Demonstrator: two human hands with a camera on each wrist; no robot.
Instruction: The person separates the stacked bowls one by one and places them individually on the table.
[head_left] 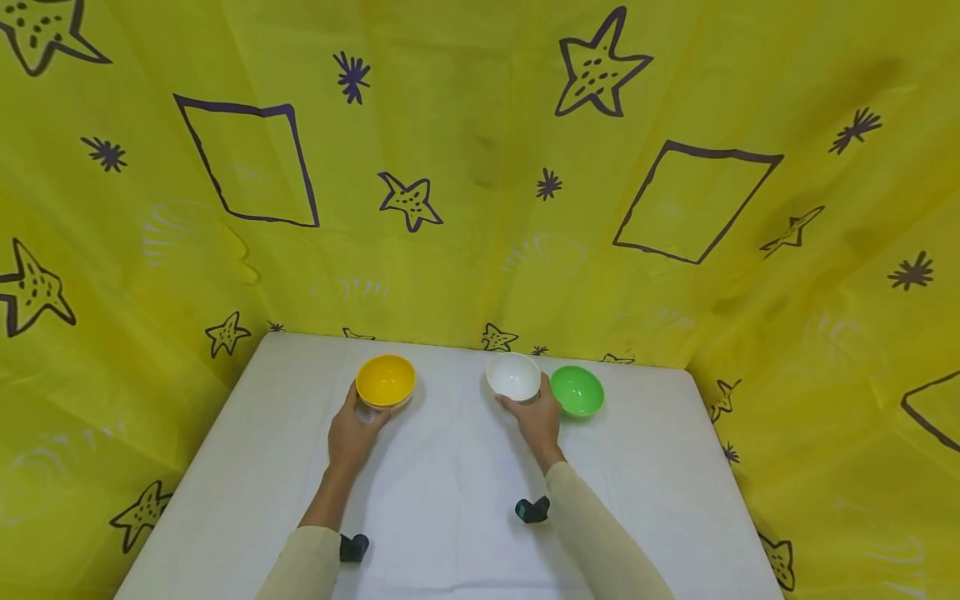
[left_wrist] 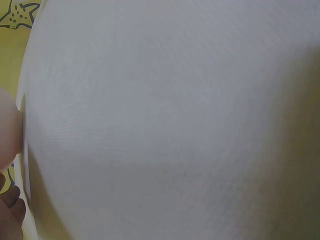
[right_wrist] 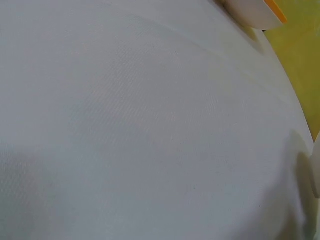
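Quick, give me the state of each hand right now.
Left hand: holding the round yellow plastic bowl by its near rim.
Right hand: holding the round white plastic bowl at its near side.

Three bowls are sitting on the table (head_left: 450,500) near its far edge: one bowl (head_left: 386,381) at the left, another (head_left: 513,376) right of centre, the third (head_left: 577,390) just beside it, rightmost.

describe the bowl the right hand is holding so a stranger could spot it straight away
On the white table in front of the yellow star-patterned backdrop, three bowls sit near the far edge. The right hand grips the white bowl, the middle one. It sits right beside the green bowl, apart from the yellow bowl held by the left hand, and it is the only white one.
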